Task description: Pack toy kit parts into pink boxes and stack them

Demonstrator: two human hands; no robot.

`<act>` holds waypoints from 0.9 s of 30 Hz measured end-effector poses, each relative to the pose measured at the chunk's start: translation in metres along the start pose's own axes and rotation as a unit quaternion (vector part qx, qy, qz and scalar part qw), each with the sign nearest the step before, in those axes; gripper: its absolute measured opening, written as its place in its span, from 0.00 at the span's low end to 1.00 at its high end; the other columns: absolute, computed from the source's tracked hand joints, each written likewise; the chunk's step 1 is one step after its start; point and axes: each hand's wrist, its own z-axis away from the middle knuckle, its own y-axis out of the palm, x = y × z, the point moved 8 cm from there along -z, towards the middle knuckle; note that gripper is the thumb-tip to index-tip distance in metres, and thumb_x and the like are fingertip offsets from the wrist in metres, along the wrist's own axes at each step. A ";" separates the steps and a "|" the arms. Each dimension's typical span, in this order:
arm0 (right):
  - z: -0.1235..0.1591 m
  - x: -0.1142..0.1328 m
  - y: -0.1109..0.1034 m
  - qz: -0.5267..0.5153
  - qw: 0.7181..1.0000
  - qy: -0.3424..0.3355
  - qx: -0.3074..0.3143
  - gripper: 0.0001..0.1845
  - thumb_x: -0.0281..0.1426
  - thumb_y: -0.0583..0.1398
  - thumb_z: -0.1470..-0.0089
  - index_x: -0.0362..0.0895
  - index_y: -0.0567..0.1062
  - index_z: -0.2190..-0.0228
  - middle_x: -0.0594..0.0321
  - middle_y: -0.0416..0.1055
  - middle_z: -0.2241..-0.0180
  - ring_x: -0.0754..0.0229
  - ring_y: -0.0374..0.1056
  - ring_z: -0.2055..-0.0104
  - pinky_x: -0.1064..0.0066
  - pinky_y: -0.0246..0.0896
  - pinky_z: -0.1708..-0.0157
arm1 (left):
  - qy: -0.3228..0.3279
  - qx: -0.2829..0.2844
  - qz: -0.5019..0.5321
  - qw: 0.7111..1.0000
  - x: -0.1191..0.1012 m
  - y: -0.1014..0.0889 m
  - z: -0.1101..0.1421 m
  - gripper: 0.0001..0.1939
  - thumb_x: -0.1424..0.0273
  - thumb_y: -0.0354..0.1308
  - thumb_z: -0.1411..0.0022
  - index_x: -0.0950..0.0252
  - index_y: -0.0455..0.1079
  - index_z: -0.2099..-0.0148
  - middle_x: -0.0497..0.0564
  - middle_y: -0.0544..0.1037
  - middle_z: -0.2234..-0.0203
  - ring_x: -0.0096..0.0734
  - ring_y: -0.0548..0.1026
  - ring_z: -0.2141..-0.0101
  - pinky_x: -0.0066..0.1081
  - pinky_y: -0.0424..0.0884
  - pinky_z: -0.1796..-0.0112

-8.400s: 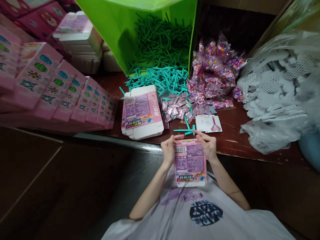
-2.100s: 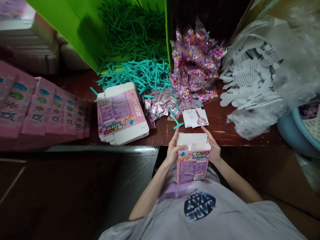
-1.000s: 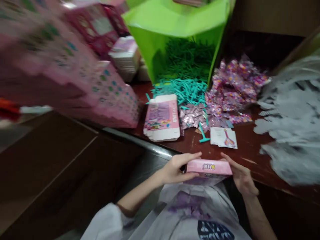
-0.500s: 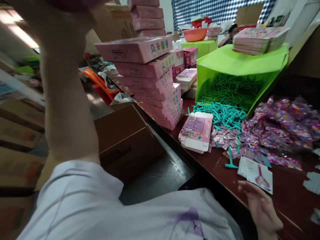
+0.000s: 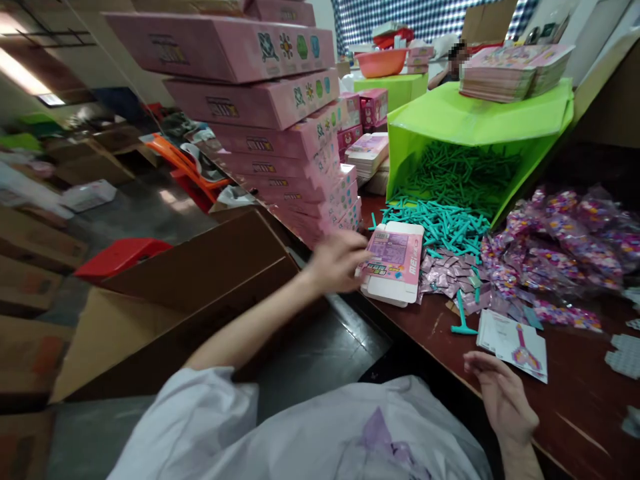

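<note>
My left hand (image 5: pixel 340 261), smeared by motion, reaches over the table edge with fingers stretched out at the left side of a flattened pink carton (image 5: pixel 395 248). Whether the fingertips touch the carton I cannot make out. The carton has white flaps and lies on top of others like it. My right hand (image 5: pixel 504 399) hovers at the table's near edge, loosely curled with nothing in it. Just beyond it lie white instruction cards (image 5: pixel 515 343) with a pink picture. A teal T-shaped piece (image 5: pixel 463 313) lies beside the cards.
Pink boxes (image 5: pixel 280 110) rise in a tall stack at the table's left edge. A green bin (image 5: pixel 480 117) spills teal sticks (image 5: pixel 445 227). Small sachets (image 5: pixel 450 275) and bags of colourful beads (image 5: pixel 565 247) lie nearby. An open cardboard box (image 5: pixel 200 293) stands below. Another person (image 5: pixel 453 63) is behind.
My left hand has come down from high at the upper left to the flattened carton. My right hand has shifted slightly left.
</note>
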 end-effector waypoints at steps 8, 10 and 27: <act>-0.010 0.001 0.014 0.065 0.997 0.014 -0.032 0.15 0.39 0.63 0.51 0.44 0.81 0.64 0.51 0.79 0.65 0.50 0.75 0.64 0.58 0.74 0.66 | 0.083 0.283 -0.186 0.937 0.123 0.118 0.130 0.11 0.69 0.55 0.38 0.57 0.77 0.55 0.57 0.76 0.50 0.46 0.69 0.43 0.49 0.69 0.47; -0.024 -0.009 0.022 0.087 0.991 0.078 -0.063 0.18 0.39 0.65 0.51 0.43 0.78 0.60 0.52 0.79 0.63 0.51 0.76 0.64 0.60 0.74 0.67 | 0.104 0.249 -0.157 0.950 0.108 0.112 0.140 0.12 0.71 0.55 0.38 0.55 0.77 0.56 0.54 0.78 0.53 0.45 0.71 0.45 0.46 0.71 0.49; -0.014 0.019 0.079 0.334 0.942 0.000 -0.008 0.38 0.42 0.66 0.52 0.43 0.64 0.42 0.51 0.73 0.50 0.46 0.71 0.50 0.59 0.67 0.49 | -0.329 -0.083 0.285 0.896 0.098 0.123 0.167 0.33 0.44 0.41 0.37 0.64 0.67 0.46 0.55 0.76 0.54 0.42 0.74 0.52 0.39 0.70 0.52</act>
